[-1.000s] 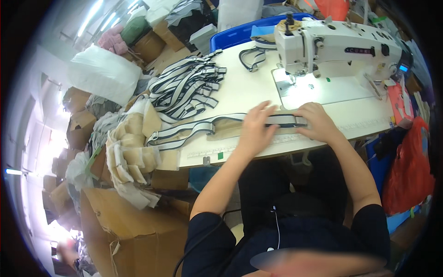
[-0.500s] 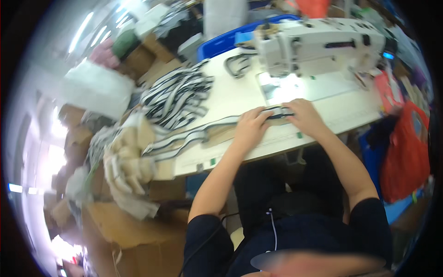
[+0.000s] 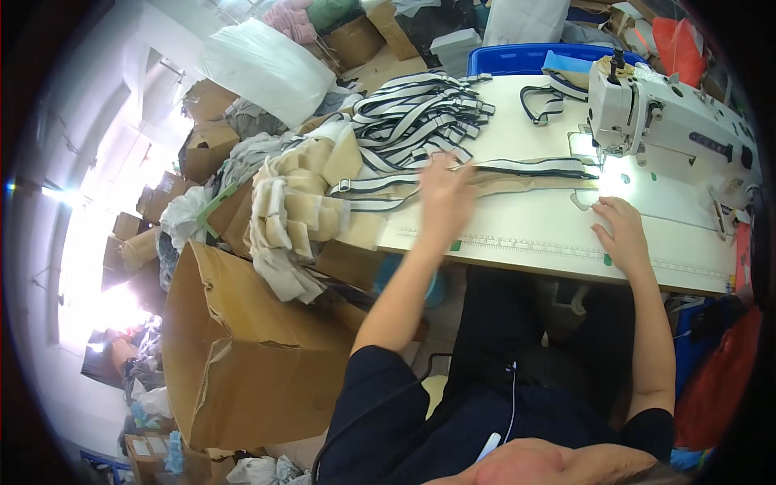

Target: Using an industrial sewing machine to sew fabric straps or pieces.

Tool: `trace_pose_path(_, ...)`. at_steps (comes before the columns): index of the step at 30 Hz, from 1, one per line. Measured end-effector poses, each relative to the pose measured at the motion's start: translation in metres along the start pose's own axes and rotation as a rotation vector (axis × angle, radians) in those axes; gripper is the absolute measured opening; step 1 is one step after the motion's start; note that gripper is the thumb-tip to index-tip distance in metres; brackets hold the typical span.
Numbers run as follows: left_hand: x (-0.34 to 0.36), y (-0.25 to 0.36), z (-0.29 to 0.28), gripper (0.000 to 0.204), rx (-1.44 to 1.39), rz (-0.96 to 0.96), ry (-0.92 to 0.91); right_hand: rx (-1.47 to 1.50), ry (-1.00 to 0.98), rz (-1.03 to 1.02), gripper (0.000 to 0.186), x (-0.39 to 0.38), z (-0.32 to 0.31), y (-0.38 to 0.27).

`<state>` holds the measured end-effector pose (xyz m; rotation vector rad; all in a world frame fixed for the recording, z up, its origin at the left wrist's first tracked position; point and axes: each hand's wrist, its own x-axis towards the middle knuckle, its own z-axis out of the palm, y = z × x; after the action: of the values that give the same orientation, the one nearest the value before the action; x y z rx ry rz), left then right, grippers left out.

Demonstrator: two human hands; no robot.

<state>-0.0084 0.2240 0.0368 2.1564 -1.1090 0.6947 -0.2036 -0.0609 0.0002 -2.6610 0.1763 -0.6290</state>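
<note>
There's an open lane right now along the front of the flat white tabletop [image 3: 525, 222], between the left hand [image 3: 446, 198] and right hand [image 3: 625, 234], with another bare stretch behind the long navy-and-white striped strap [image 3: 533, 168]. Leftward, a tangled heap of striped straps [image 3: 416, 105] and layered beige cloth [image 3: 295, 202] block passage; rightward, it's the bulky white sewing machine [image 3: 679, 121].

We log a dark navy top [image 3: 566, 432], plain where we see it, with short sleeves [image 3: 376, 380] that finish above the elbows. Forearms [image 3: 396, 303] and hands [image 3: 444, 198] are bare. Trousers [image 3: 501, 323] read black, little detail. At the lap we get a darker, rounded black patch [image 3: 546, 368], kind unclear. Down the front we note a thin whitish cord [image 3: 514, 400] with a small tip, plus a slim white piece [image 3: 489, 446] near the neckline.
</note>
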Motion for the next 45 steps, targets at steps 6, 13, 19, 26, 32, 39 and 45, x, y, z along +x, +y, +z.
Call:
trace_pose_path(6,-0.007,-0.112,-0.145,0.048,0.619,-0.204,0.435,-0.033,0.066,-0.067,0.028,0.0,0.003,0.004)
trace_pose_path(13,0.023,-0.179,-0.13,0.066,0.52,-0.432,-0.006,-0.042,0.095,-0.061,0.025,0.003,0.007,-0.001)
trace_pose_path(19,0.051,-0.206,-0.112,0.058,0.569,-0.742,-0.202,0.017,0.084,-0.076,0.025,0.001,0.004,-0.003)
trace_pose_path(26,0.119,-0.083,-0.106,0.045,-0.301,-0.394,-0.515,0.002,0.089,-0.049,0.028,-0.003,0.0,0.002)
trace_pose_path(32,0.119,0.033,-0.097,0.055,-0.59,-0.194,-1.253,0.41,0.127,-0.227,0.081,0.024,-0.027,-0.058)
trace_pose_path(39,0.113,0.089,-0.08,0.052,-0.417,0.046,-1.477,0.402,-0.423,-0.32,0.068,0.055,-0.022,-0.067)
trace_pose_path(45,0.105,0.073,-0.093,0.054,-0.603,-0.159,-1.434,0.834,-0.764,-0.148,0.053,0.044,-0.017,-0.059)
